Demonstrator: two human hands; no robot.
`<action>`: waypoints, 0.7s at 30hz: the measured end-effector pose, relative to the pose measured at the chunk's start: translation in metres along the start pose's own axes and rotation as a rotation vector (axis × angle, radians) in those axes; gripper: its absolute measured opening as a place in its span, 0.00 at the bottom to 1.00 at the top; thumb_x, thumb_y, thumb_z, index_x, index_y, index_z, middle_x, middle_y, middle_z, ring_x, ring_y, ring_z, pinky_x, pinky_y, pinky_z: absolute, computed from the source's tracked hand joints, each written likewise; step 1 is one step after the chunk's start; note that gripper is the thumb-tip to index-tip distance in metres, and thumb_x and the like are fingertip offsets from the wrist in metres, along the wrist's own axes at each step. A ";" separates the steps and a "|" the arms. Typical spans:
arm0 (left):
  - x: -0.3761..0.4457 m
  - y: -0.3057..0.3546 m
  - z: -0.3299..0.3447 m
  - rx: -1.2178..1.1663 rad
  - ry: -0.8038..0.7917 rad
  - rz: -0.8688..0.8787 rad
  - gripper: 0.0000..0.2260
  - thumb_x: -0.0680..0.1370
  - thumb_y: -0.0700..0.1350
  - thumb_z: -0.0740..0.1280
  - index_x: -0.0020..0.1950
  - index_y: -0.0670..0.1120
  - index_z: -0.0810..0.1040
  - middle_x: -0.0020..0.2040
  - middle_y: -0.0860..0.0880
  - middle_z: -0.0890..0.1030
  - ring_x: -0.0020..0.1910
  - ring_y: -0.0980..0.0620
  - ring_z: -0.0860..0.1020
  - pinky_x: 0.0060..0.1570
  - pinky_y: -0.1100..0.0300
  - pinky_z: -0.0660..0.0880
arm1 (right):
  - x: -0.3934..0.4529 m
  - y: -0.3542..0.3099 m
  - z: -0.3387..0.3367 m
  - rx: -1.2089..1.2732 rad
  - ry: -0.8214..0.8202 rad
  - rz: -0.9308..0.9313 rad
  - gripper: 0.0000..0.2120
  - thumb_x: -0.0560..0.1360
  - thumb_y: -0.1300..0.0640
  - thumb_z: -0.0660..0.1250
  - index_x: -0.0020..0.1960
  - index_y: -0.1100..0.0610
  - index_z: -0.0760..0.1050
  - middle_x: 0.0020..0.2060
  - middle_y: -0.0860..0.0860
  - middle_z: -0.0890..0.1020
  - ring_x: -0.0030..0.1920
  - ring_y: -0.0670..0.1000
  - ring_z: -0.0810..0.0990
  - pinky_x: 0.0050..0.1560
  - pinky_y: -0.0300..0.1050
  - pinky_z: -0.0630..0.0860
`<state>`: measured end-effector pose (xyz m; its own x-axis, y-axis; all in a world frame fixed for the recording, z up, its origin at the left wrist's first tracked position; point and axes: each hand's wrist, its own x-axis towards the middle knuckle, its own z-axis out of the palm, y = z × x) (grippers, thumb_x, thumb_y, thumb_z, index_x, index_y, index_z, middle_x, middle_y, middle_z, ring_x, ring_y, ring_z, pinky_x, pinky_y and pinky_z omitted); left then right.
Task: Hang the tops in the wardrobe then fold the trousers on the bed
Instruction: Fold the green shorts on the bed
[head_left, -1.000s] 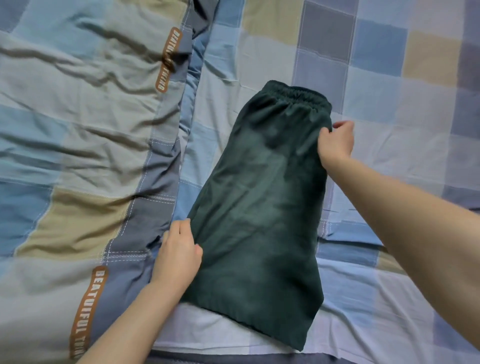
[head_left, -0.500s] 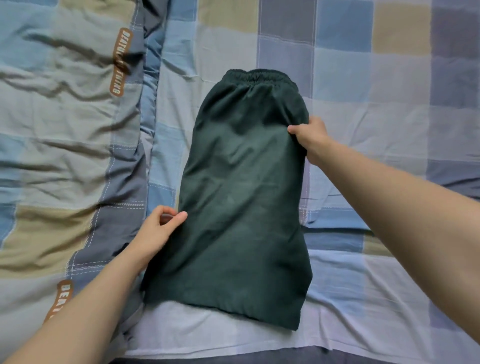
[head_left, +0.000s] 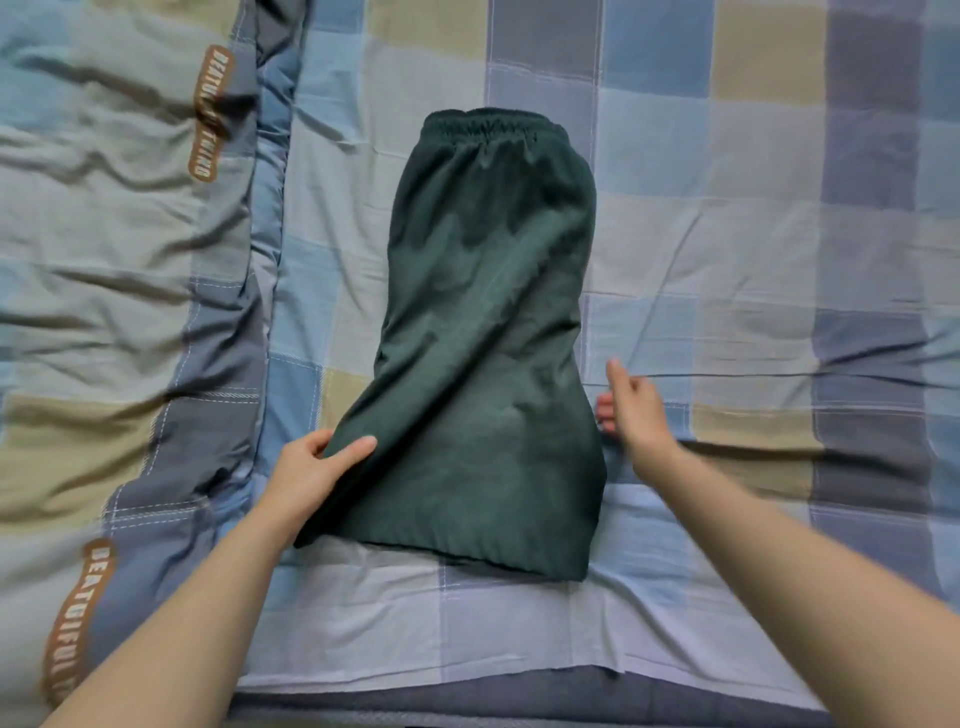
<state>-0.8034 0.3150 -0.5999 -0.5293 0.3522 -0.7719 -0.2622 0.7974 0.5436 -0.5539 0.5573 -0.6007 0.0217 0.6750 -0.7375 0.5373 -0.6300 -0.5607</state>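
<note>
While the dark green trousers (head_left: 488, 332) are laid lengthwise on the bed (head_left: 727, 234), L edge is pinched by left hand (head_left: 311, 467), right hand (head_left: 631, 405) is held loosely spread beside R edge; soft, light fabric, prob. best gripped at hem corners.

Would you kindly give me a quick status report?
Left hand pinching trousers edge. Right hand open beside them. Trousers halved lengthwise on bed. Nothing in the way.

A rumpled checked quilt (head_left: 119, 270) in blue, grey and beige lies on the left, with brown labels bearing white letters (head_left: 210, 111). Beside it spreads a flat checked cotton sheet (head_left: 753, 218) in similar colours, slightly creased.
</note>
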 end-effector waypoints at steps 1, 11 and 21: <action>-0.004 0.001 0.000 0.022 -0.015 0.017 0.05 0.72 0.46 0.76 0.45 0.47 0.83 0.37 0.57 0.84 0.35 0.59 0.81 0.35 0.66 0.75 | -0.015 0.026 -0.004 -0.005 -0.027 0.031 0.19 0.79 0.42 0.59 0.44 0.59 0.70 0.39 0.56 0.76 0.38 0.52 0.75 0.42 0.50 0.71; -0.021 0.003 0.004 -0.028 0.099 0.085 0.04 0.78 0.44 0.70 0.51 0.46 0.80 0.43 0.52 0.83 0.38 0.57 0.79 0.36 0.64 0.73 | -0.070 0.092 0.008 0.070 -0.394 0.166 0.15 0.73 0.60 0.71 0.59 0.56 0.76 0.54 0.50 0.83 0.53 0.49 0.82 0.53 0.44 0.78; -0.070 -0.021 0.030 -0.173 -0.241 -0.055 0.10 0.78 0.43 0.69 0.59 0.46 0.79 0.55 0.48 0.85 0.51 0.51 0.84 0.44 0.60 0.79 | -0.109 0.111 -0.121 -0.142 -0.173 -0.268 0.14 0.74 0.59 0.71 0.58 0.48 0.75 0.51 0.36 0.82 0.52 0.37 0.79 0.49 0.28 0.74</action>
<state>-0.7364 0.2882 -0.5676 -0.3090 0.4331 -0.8467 -0.4298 0.7306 0.5305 -0.3942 0.4604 -0.5375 -0.2723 0.7267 -0.6307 0.6169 -0.3712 -0.6940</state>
